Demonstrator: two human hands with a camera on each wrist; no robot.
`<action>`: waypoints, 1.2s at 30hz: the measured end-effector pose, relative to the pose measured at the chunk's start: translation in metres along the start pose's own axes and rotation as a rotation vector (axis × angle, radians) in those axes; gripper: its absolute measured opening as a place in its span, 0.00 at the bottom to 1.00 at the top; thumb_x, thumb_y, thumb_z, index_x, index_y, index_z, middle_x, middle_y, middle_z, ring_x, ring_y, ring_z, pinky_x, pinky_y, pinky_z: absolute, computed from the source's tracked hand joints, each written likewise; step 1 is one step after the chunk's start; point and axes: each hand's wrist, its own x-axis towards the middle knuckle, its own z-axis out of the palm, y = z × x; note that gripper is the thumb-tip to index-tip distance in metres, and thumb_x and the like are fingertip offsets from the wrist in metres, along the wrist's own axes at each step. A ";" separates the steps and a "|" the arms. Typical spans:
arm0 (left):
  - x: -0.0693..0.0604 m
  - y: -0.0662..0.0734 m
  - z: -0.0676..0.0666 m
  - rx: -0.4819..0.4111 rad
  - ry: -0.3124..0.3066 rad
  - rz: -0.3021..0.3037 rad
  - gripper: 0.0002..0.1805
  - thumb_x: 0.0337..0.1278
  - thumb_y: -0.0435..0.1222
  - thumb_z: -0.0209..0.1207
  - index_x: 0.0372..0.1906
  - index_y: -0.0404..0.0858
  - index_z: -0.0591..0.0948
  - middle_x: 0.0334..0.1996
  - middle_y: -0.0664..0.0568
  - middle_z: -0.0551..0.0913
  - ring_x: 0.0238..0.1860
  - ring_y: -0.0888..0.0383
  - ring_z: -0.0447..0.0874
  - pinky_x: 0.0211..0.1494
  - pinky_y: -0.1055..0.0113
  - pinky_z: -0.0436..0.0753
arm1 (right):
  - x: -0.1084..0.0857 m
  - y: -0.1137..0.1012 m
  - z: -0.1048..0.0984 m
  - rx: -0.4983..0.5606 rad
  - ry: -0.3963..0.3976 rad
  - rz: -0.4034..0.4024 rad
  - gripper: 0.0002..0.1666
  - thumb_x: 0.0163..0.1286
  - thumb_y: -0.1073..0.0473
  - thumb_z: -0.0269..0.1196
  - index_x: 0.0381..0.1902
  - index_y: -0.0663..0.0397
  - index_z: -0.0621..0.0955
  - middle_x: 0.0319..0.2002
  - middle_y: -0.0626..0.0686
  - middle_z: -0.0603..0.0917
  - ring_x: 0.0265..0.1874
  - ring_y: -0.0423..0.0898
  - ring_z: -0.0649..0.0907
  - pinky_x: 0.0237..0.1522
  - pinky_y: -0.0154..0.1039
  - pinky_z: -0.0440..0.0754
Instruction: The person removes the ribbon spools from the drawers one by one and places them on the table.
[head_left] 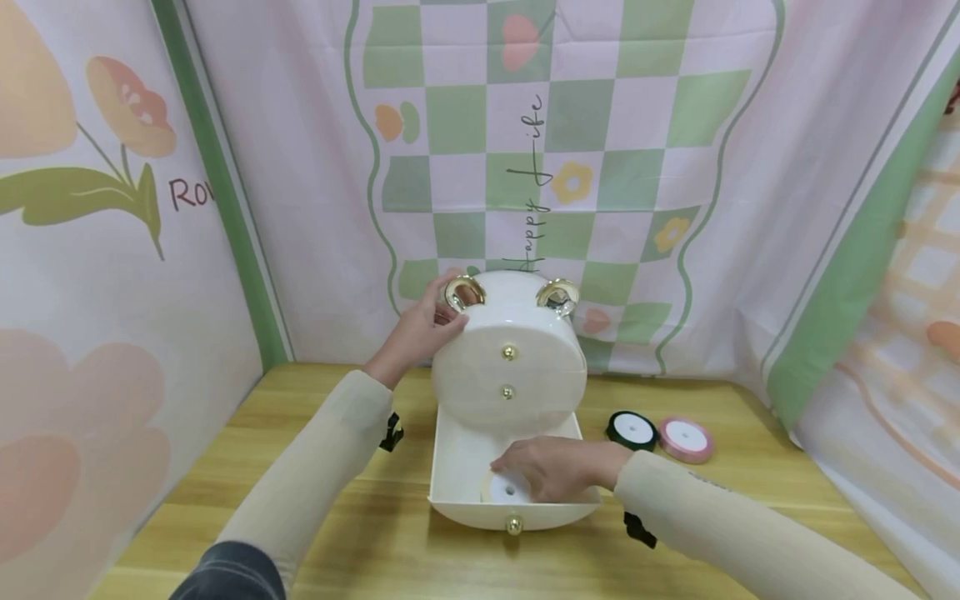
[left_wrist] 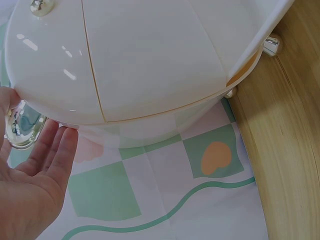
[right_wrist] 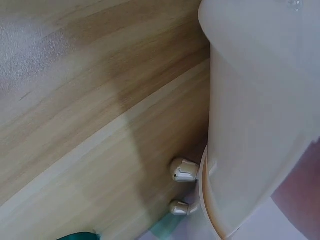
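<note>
A white rounded storage box (head_left: 510, 304) with gold ring ears and gold knobs stands upright on the table, its bottom drawer (head_left: 457, 454) pulled out. My left hand (head_left: 422, 332) rests against the box's upper left side beside the left ear (head_left: 465, 293); in the left wrist view its fairly straight fingers (left_wrist: 62, 150) touch the box. Inside the drawer, my right hand (head_left: 558, 468) holds a pale ribbon spool (head_left: 501, 490) near the drawer's front, its fingers bent over the spool's edge. The thumb is hidden. In the right wrist view, the drawer's outer wall (right_wrist: 255, 115) covers most of that hand.
Right of the box, a dark green ribbon spool (head_left: 632, 429) and a pink one (head_left: 686, 439) lie flat on the wooden table (head_left: 337, 500). A patterned cloth (head_left: 465, 117) hangs close behind the box, and more cloth hangs at both sides.
</note>
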 end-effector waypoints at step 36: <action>0.001 -0.002 0.000 -0.001 0.003 0.019 0.41 0.70 0.40 0.61 0.79 0.58 0.53 0.43 0.46 0.82 0.44 0.52 0.83 0.50 0.60 0.83 | -0.061 0.019 -0.037 -0.006 0.309 0.001 0.41 0.51 0.53 0.76 0.63 0.60 0.78 0.59 0.55 0.80 0.57 0.52 0.80 0.57 0.49 0.79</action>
